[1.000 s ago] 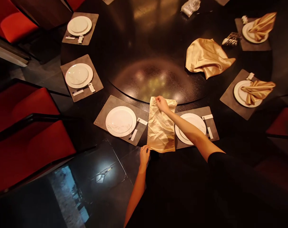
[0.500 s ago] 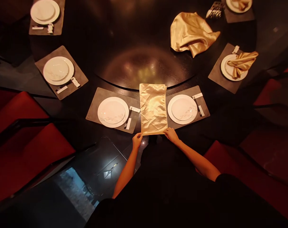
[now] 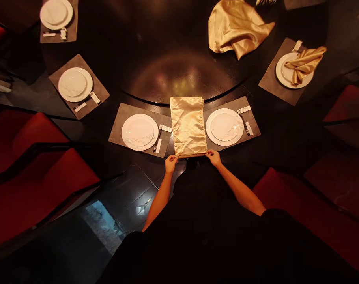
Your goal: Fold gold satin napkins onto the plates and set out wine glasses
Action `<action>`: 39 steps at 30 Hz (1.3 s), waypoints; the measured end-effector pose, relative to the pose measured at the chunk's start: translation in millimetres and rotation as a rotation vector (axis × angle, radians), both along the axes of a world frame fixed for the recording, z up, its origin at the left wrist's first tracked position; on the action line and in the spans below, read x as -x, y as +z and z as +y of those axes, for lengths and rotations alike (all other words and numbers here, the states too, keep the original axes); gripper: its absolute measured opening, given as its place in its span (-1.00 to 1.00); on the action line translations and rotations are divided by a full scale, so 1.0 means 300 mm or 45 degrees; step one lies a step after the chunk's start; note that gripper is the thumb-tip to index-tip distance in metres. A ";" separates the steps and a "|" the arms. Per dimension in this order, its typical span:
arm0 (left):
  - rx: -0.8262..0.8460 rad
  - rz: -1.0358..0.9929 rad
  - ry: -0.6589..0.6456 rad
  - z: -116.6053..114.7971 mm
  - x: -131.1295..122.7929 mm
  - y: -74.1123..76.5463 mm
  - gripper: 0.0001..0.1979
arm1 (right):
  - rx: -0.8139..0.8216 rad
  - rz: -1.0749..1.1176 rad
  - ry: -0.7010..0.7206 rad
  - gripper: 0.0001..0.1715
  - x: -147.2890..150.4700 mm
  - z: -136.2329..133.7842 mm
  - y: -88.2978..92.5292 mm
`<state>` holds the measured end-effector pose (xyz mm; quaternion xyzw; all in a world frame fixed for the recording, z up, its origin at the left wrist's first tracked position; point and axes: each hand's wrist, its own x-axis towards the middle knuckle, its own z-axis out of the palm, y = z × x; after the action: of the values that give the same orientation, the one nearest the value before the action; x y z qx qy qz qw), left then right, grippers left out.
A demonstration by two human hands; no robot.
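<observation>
A gold satin napkin (image 3: 187,124), folded into a rectangle, lies on the dark table between two place settings. My left hand (image 3: 170,162) pinches its near left corner, and my right hand (image 3: 214,157) pinches the near right corner. Between the two hands the near edge is turned into a narrow fold. Left of the cloth, stacked white plates (image 3: 140,132) rest on a grey placemat (image 3: 116,132), with chopsticks on a rest beside them. To the right is a similar setting of white plates (image 3: 225,127).
A crumpled gold cloth (image 3: 238,29) lies farther back on the round turntable (image 3: 164,75). At the right, a folded gold napkin (image 3: 305,65) sits on a plate. More plates (image 3: 75,84) stand to the left. Red chairs (image 3: 58,177) flank me on both sides.
Both hands have kept their pinch on the napkin's near edge, which is now turned up in a narrow fold. The whole view has shifted slightly, with the table appearing higher.
</observation>
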<state>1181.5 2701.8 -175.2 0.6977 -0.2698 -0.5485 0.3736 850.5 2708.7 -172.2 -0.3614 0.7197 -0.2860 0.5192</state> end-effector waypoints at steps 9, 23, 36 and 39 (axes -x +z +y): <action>0.014 -0.014 0.033 0.024 -0.003 -0.009 -0.71 | -0.082 0.062 0.010 -0.72 -0.001 -0.003 -0.002; -0.088 -0.007 0.102 0.020 0.004 -0.024 -0.75 | -0.297 0.052 -0.091 -0.58 -0.033 0.031 -0.054; -0.233 0.065 0.056 0.010 -0.005 0.010 -0.66 | -0.342 -0.185 -0.225 -0.47 -0.031 0.025 -0.018; -0.283 0.079 0.052 0.011 -0.018 0.022 -0.62 | -0.383 -0.223 -0.247 -0.45 -0.048 0.016 0.000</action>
<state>1187.0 2705.0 -168.7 0.7228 -0.1812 -0.5888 0.3132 864.8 2713.5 -172.2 -0.1825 0.7379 -0.2543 0.5980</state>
